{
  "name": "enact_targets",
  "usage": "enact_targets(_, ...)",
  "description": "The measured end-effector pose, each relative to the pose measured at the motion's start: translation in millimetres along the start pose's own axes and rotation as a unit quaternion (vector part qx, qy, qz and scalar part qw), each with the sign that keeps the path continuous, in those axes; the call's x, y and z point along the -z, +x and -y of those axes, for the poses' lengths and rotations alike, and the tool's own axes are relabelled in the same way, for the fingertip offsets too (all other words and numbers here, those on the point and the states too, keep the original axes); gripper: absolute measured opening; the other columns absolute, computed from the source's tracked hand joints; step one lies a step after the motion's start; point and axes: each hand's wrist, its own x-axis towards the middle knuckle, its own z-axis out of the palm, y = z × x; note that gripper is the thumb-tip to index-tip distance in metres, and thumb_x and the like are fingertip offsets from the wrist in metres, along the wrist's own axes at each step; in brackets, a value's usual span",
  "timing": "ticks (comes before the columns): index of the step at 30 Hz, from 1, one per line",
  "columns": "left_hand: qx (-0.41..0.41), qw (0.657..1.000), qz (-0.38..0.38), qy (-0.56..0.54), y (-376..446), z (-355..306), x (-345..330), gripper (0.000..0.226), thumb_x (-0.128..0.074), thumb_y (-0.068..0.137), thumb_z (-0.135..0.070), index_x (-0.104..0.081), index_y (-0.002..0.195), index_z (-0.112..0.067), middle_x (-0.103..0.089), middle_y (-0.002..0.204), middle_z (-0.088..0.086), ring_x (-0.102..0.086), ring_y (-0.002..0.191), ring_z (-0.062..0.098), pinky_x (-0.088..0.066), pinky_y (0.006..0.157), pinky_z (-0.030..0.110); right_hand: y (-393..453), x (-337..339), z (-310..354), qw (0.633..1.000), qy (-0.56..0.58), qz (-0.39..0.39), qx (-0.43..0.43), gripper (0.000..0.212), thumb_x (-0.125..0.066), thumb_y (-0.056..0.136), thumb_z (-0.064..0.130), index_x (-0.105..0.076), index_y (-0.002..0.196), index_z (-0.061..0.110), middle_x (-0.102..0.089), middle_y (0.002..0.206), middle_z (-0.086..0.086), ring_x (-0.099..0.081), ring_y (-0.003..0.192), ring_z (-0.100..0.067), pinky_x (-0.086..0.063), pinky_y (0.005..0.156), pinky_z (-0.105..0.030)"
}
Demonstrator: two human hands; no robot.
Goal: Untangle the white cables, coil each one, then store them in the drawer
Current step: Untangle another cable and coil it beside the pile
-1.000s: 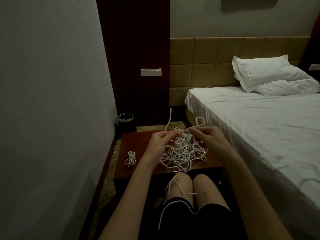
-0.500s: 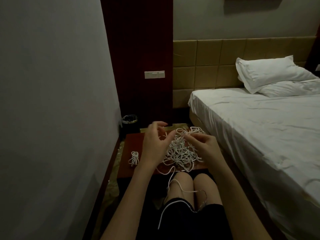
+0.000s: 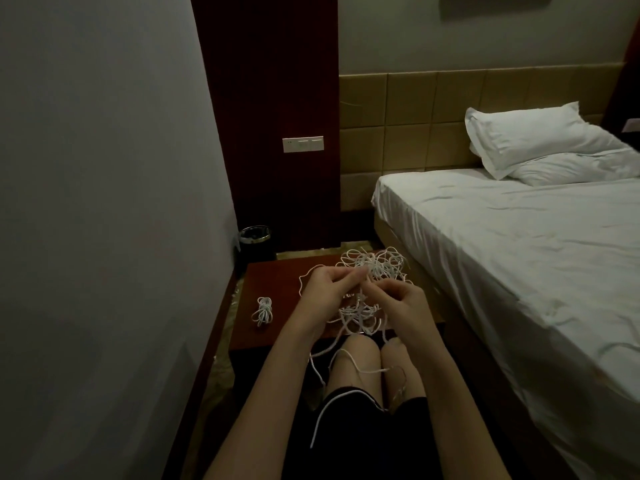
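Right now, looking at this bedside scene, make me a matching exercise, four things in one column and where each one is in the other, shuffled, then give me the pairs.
Things
1. tangled cables
2. coiled cable
3. pillow
4. bin

Places
A. on the floor in the corner by the wall
B. at the head of the bed
C. lying alone on the left part of the table
D. held between the left hand and right hand

Pairs: 1-D, 2-C, 3-B, 4-A

Hands hide the cable tangle's (image 3: 372,268) middle.
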Motion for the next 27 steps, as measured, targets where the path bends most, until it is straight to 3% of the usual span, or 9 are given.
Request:
enact_targets(3, 0.042, 0.992, 0.016, -0.12, -1.1, 1.8, -6.8, 0.019, -0.063, 0.088, -0.024, -0.068, 0.077, -0.009, -0.07, 0.07, 0.0, -0.067, 0.067, 0.01, -0.053, 0.068, 0.023, -3.0, 4.9, 2.4, 0.995, 0.081, 0.025, -0.055, 0.019, -0.06, 0.09, 0.018, -0.071, 0.08, 0.005, -0.07, 0.073, -0.004, -0.067, 0.067, -0.013, -0.053, 0.06, -0.02)
enact_targets(6, 0.072, 0.976, 0.036, -0.2, -1.2, 0.9, -6.0, 0.019, -0.065, 0.085, -0.021, -0.065, 0.09, -0.003, -0.068, 0.076, 0.004, -0.066, 0.07, 0.014, -0.057, 0.068, 0.025, -3.8, 7.9, 4.6, 0.987, 0.119, 0.043, -0.095, 0.035, -0.061, 0.082, 0.03, -0.063, 0.081, -0.005, -0.068, 0.069, -0.004, -0.065, 0.067, -0.017, -0.053, 0.062, -0.025)
enact_targets(9, 0.093, 0.965, 0.037, -0.244, -1.4, -3.2, 0.3, 0.023, -0.062, 0.088, -0.017, -0.058, 0.104, -0.002, -0.056, 0.069, -0.002, -0.048, 0.048, 0.003, -0.051, 0.053, 0.019, -3.9, 10.9, 4.9, 0.982, 0.138, 0.052, -0.114, 0.036, -0.055, 0.083, 0.033, -0.056, 0.074, -0.001, -0.065, 0.071, -0.006, -0.063, 0.068, -0.017, -0.049, 0.07, -0.032)
enact_targets(13, 0.099, 0.982, 0.043, -0.156, -2.3, -6.6, 20.8, 0.026, -0.059, 0.091, -0.015, -0.063, 0.114, -0.006, -0.057, 0.068, -0.007, -0.031, 0.043, 0.001, -0.028, 0.039, 0.012, -1.7, 15.0, 8.5, 0.983, 0.143, 0.04, -0.109, 0.033, -0.05, 0.093, 0.027, -0.058, 0.067, 0.008, -0.063, 0.06, -0.001, -0.066, 0.065, -0.01, -0.048, 0.075, -0.033)
enact_targets(17, 0.097, 0.993, 0.065, -0.02, -3.4, -13.2, 46.3, 0.036, -0.068, 0.078, -0.034, -0.072, 0.106, -0.011, -0.051, 0.063, -0.01, -0.029, 0.049, 0.003, -0.022, 0.041, 0.013, 5.8, 22.6, 19.0, 0.989, 0.117, 0.051, -0.079, 0.028, -0.057, 0.083, 0.032, -0.068, 0.079, 0.006, -0.048, 0.049, 0.002, -0.053, 0.048, -0.009, -0.047, 0.054, -0.017)
enact_targets(21, 0.078, 0.996, 0.021, -0.039, 1.8, -21.0, 61.2, 0.026, -0.07, 0.072, -0.03, -0.074, 0.09, -0.012, -0.041, 0.056, -0.008, -0.03, 0.045, 0.002, -0.021, 0.038, 0.013, 11.6, 20.7, 22.5, 0.997, 0.001, 0.067, -0.04, 0.016, -0.064, 0.088, 0.023, -0.068, 0.086, 0.008, -0.056, 0.06, 0.002, -0.052, 0.054, -0.007, -0.043, 0.054, -0.015)
enact_targets(24, 0.081, 0.996, 0.007, -0.044, 4.2, -21.5, 65.0, 0.024, -0.062, 0.087, -0.025, -0.068, 0.102, -0.007, -0.037, 0.053, -0.01, -0.029, 0.042, 0.001, -0.022, 0.038, 0.012, 12.6, 13.6, 22.0, 0.998, 0.045, 0.027, -0.047, 0.017, -0.067, 0.08, 0.029, -0.071, 0.083, 0.013, -0.069, 0.072, -0.001, -0.064, 0.07, -0.015, -0.054, 0.066, -0.027)
enact_targets(27, 0.086, 0.995, 0.047, -0.019, 3.7, -21.3, 61.7, 0.033, -0.055, 0.095, -0.029, -0.063, 0.119, -0.008, -0.032, 0.054, -0.01, -0.026, 0.044, 0.002, -0.021, 0.04, 0.014, 12.2, 7.0, 24.7, 0.995, 0.073, 0.02, -0.062, 0.019, -0.067, 0.077, 0.034, -0.076, 0.083, 0.018, -0.073, 0.087, -0.006, -0.068, 0.086, -0.023, -0.056, 0.077, -0.043)
